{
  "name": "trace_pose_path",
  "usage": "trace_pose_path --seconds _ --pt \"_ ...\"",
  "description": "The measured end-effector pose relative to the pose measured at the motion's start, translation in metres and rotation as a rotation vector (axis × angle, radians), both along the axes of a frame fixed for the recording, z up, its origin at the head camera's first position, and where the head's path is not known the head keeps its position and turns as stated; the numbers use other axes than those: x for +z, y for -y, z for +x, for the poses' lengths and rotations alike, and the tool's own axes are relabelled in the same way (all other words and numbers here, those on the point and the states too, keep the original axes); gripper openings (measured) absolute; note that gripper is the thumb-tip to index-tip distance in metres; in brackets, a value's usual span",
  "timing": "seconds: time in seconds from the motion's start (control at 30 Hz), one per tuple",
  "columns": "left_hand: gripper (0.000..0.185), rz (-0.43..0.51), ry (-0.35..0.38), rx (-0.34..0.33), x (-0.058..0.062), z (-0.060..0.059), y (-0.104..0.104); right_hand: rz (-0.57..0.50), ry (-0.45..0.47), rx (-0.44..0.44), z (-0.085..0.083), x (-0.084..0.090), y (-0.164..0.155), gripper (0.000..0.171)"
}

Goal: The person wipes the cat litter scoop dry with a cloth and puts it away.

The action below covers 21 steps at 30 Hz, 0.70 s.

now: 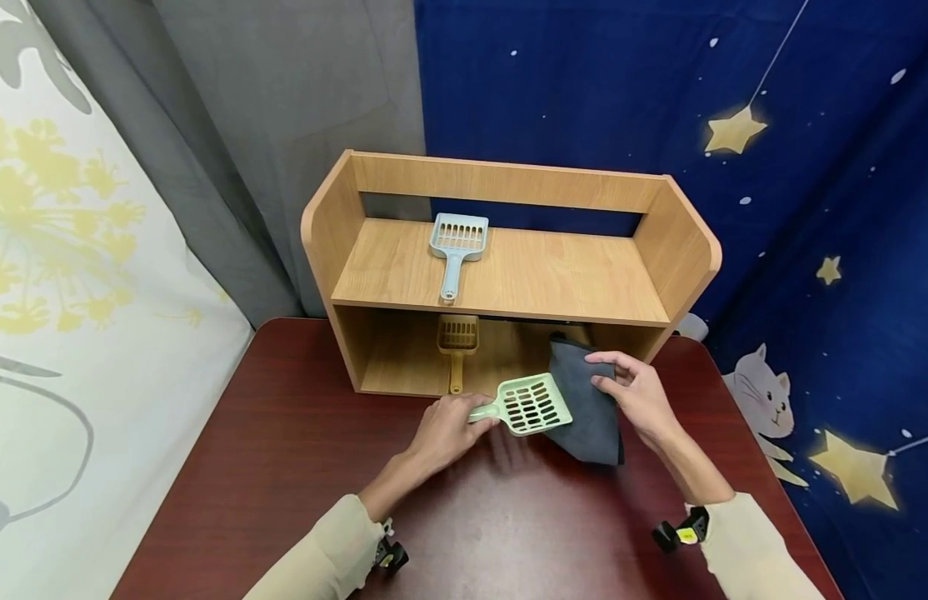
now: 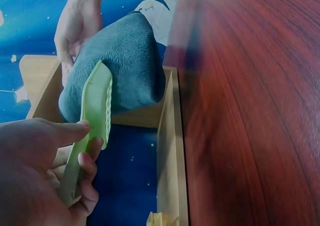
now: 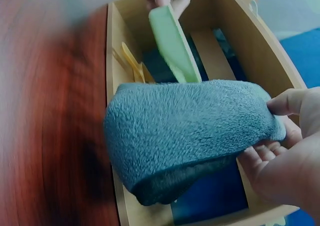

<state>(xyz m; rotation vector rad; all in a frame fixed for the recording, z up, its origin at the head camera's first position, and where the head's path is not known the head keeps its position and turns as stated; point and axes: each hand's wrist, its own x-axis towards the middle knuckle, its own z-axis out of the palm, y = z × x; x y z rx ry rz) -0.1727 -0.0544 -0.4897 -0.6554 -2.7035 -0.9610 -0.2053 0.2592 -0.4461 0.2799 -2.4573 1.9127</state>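
My left hand [image 1: 451, 427] grips the handle of a light green slotted litter scoop [image 1: 537, 405], held up in front of the shelf. A dark grey-blue cloth [image 1: 584, 408] hangs from my right hand [image 1: 635, 392], its upper part pinched between thumb and fingers. The scoop's head overlaps the cloth's left edge in the head view. In the left wrist view the green scoop [image 2: 95, 101] stands edge-on against the fuzzy cloth [image 2: 125, 61]. The right wrist view shows the cloth [image 3: 185, 131] folded over and drooping, with the scoop [image 3: 172, 41] right behind it.
A wooden two-tier shelf [image 1: 501, 312] stands at the back of the dark red table [image 1: 284, 483]. On its upper tier lies a light blue scoop [image 1: 461, 237]; a yellow-brown scoop [image 1: 457, 337] lies on the lower tier, handle towards me. Curtains [image 1: 584, 83] hang behind.
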Motion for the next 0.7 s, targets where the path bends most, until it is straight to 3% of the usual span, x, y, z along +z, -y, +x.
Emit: trace_pose_path --seconds 0.3,0.5,0.7 --pt "0.030 -0.011 0.003 -0.083 0.006 -0.001 0.008 0.026 -0.098 0.043 -0.008 0.001 -0.016 0.029" --pt "0.026 -0.045 -0.043 -0.214 0.012 0.000 0.010 0.034 -0.114 0.100 -0.016 -0.005 -0.019 0.027" --pt "0.027 -0.061 -0.086 -0.323 0.017 0.000 0.011 -0.005 -0.099 0.231 -0.019 -0.008 -0.004 0.028"
